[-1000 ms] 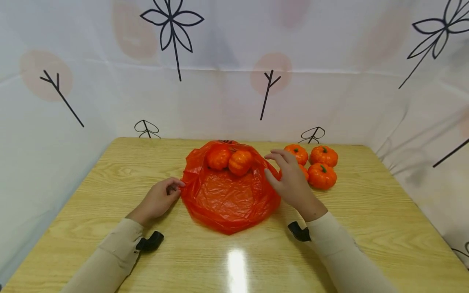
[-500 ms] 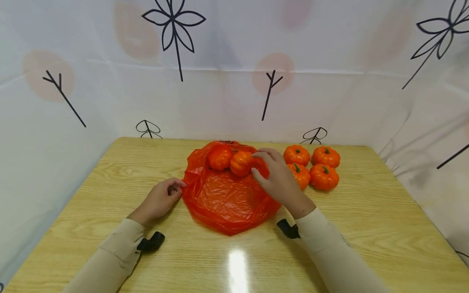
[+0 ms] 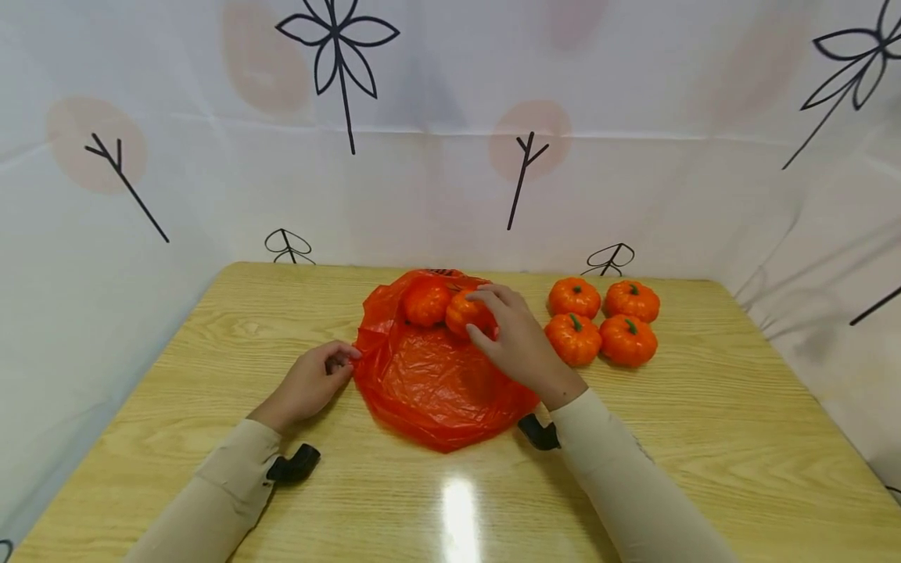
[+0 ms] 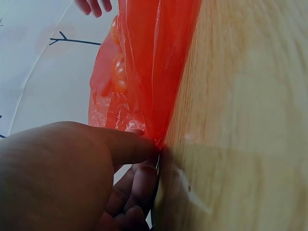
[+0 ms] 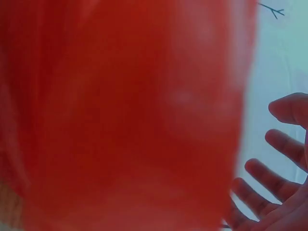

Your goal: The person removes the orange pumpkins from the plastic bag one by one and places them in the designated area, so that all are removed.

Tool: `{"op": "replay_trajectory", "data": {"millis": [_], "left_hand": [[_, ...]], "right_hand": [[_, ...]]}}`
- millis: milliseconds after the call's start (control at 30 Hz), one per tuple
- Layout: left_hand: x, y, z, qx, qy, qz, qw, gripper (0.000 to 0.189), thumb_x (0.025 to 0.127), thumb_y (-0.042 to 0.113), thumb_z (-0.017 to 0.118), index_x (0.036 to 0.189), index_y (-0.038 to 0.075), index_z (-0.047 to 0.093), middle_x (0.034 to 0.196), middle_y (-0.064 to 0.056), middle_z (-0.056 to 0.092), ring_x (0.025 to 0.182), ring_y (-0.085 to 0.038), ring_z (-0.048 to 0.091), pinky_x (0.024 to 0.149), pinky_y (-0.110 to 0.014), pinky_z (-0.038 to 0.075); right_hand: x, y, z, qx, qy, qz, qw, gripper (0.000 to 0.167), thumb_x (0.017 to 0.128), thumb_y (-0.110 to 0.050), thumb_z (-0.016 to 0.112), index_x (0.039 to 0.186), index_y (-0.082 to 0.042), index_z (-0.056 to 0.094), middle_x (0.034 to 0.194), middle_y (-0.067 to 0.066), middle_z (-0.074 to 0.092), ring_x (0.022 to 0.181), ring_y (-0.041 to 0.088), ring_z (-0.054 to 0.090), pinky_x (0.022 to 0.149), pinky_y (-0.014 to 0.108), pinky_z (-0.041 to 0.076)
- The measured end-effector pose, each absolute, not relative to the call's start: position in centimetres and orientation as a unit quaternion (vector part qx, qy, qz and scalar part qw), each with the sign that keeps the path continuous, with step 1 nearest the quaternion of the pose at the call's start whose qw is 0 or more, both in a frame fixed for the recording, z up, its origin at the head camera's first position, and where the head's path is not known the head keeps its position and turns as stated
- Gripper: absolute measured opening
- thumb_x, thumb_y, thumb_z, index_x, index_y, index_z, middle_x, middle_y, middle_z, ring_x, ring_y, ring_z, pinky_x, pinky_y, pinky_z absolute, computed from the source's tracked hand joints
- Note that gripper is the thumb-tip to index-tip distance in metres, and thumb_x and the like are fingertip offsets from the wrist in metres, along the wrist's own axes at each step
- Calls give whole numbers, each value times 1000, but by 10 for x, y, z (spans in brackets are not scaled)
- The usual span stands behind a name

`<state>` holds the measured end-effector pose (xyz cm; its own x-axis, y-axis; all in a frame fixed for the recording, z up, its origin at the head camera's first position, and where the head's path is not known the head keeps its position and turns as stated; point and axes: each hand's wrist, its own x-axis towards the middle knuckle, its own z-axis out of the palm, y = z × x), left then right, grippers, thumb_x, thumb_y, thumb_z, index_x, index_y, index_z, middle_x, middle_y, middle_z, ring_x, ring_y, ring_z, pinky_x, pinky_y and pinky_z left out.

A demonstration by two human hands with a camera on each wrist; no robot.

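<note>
A red plastic bag (image 3: 436, 383) lies spread on the table with its mouth facing up. My left hand (image 3: 313, 383) pinches its left rim between thumb and finger, seen closely in the left wrist view, where the bag (image 4: 154, 62) rises from the fingertips. Two small orange pumpkins sit at the back inside the bag, a left one (image 3: 425, 303) and a right one (image 3: 463, 313). My right hand (image 3: 521, 340) reaches over the right rim, its fingers spread beside the right pumpkin, partly covering it. In the right wrist view those fingers (image 5: 269, 180) are apart and hold nothing.
Several orange pumpkins stand in a cluster on the table right of the bag, among them a front one (image 3: 629, 341) with a green stem. The wooden table (image 3: 704, 438) ends at a patterned white cloth backdrop (image 3: 436, 195). Black wrist pieces (image 3: 294, 464) show at the sleeves.
My right hand has moved left from the bag's right rim to the right pumpkin inside it, uncovering the pumpkin cluster. My left hand keeps its pinch on the bag.
</note>
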<state>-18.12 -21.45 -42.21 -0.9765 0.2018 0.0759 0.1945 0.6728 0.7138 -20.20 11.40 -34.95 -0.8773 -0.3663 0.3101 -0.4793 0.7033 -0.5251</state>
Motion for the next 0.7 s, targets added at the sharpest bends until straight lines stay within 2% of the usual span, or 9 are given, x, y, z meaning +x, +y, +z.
{"op": "replay_trajectory", "data": {"millis": [233,500,700], "left_hand": [[-181,-214,-421,108,916,387,4,17,99,6,60,114,7,66,97,-7,66,83,-16,57,76,-29,48],[-180,-213,-420,108,915,390,5,16,99,6,60,113,7,66,98,-7,66,84,-16,57,78,-29,48],[-181,-213,-421,102,913,394,6,16,99,7,60,113,8,67,96,-6,64,84,-16,55,75,-27,46]], "right_hand": [[-207,115,-358,233,-925,290,75,52,95,-23,68,144,-12,51,155,13,40,143,37,36,111,53,41],[-211,116,-364,240,-929,276,54,64,95,-22,68,153,-16,41,165,7,26,147,39,29,111,58,38],[-214,117,-368,240,-935,258,39,68,96,-24,68,156,-18,37,166,8,24,147,40,28,114,59,34]]}}
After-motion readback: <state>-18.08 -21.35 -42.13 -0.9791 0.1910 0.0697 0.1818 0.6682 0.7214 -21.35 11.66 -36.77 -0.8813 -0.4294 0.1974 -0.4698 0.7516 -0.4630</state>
